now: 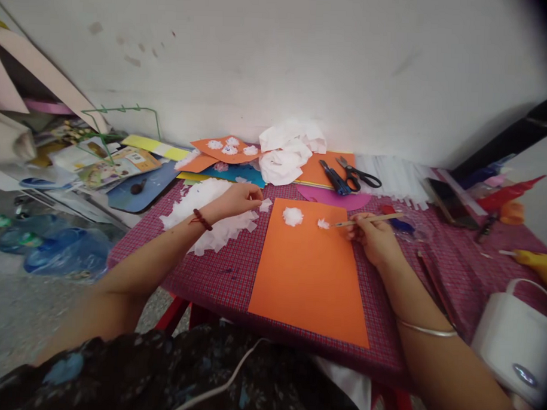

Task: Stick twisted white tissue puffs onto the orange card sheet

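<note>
An orange sheet of paper [311,272] lies on the table in front of me, with a round white paper tuft [293,216] on its upper left. To the right of that sits a smaller white tuft [323,224], which the tip of a thin wooden stick [381,218] reaches. My right hand [372,235] is closed around this stick, over the sheet's right edge. My left hand [242,199] pinches a small white paper square [265,205] just left of the sheet. Beneath the left hand spreads a pile of similar white paper squares [201,205].
Behind the sheet are scissors [358,174], a utility knife [335,178], crumpled white paper [286,157] and orange paper with white tufts [228,148]. A phone [450,201] and a white device [515,339] stand right. Water bottles [68,251] lie on the floor left.
</note>
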A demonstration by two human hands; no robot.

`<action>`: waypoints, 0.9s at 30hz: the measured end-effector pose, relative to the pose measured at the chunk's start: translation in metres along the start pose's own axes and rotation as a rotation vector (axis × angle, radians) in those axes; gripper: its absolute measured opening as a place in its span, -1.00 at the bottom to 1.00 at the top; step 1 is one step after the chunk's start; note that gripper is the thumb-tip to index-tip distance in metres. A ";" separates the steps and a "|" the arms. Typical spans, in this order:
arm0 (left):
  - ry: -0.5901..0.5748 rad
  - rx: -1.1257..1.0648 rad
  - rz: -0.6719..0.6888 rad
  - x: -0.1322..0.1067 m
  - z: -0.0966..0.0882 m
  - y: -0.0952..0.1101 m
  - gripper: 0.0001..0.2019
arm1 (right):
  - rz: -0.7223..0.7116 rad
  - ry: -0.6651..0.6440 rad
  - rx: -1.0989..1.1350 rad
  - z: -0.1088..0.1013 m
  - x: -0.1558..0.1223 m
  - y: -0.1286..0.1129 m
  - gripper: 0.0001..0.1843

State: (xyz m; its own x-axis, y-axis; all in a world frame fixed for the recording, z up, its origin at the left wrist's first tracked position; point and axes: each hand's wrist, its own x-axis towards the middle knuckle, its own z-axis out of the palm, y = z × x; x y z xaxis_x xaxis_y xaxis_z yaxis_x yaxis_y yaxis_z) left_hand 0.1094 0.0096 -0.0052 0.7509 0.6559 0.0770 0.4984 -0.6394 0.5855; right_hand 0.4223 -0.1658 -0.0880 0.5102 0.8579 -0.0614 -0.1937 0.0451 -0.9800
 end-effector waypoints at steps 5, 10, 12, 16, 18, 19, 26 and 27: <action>-0.064 0.397 0.083 0.027 0.015 -0.027 -0.85 | -0.014 -0.008 -0.031 0.000 -0.001 -0.001 -0.70; -0.077 0.486 0.061 0.036 0.023 -0.035 -0.84 | -0.006 -0.014 -0.037 0.001 -0.001 -0.003 -0.68; -0.086 0.456 0.047 0.038 0.024 -0.037 -0.84 | -0.002 -0.011 -0.037 0.002 -0.001 -0.003 -0.68; -0.082 0.395 0.024 0.039 0.025 -0.035 -0.85 | -0.004 -0.010 -0.038 0.004 -0.002 -0.005 -0.68; -0.074 0.355 -0.009 0.037 0.022 -0.029 -0.88 | -0.007 -0.010 -0.037 0.005 -0.003 -0.005 -0.69; -0.073 0.325 -0.032 0.035 0.019 -0.026 -0.89 | -0.008 -0.009 -0.035 0.005 -0.003 -0.006 -0.69; -0.020 0.047 -0.130 0.028 0.009 -0.017 -0.94 | -0.012 -0.004 -0.028 0.008 -0.005 -0.008 -0.68; -0.017 0.048 -0.127 0.030 0.011 -0.020 -0.92 | -0.014 -0.005 -0.031 0.008 -0.005 -0.008 -0.67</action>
State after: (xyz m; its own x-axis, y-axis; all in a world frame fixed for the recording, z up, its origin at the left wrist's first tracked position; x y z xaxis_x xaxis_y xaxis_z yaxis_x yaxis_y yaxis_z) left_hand 0.1265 0.0374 -0.0230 0.6872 0.7264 -0.0095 0.6102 -0.5701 0.5501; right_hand 0.4144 -0.1664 -0.0786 0.5086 0.8598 -0.0463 -0.1603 0.0417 -0.9862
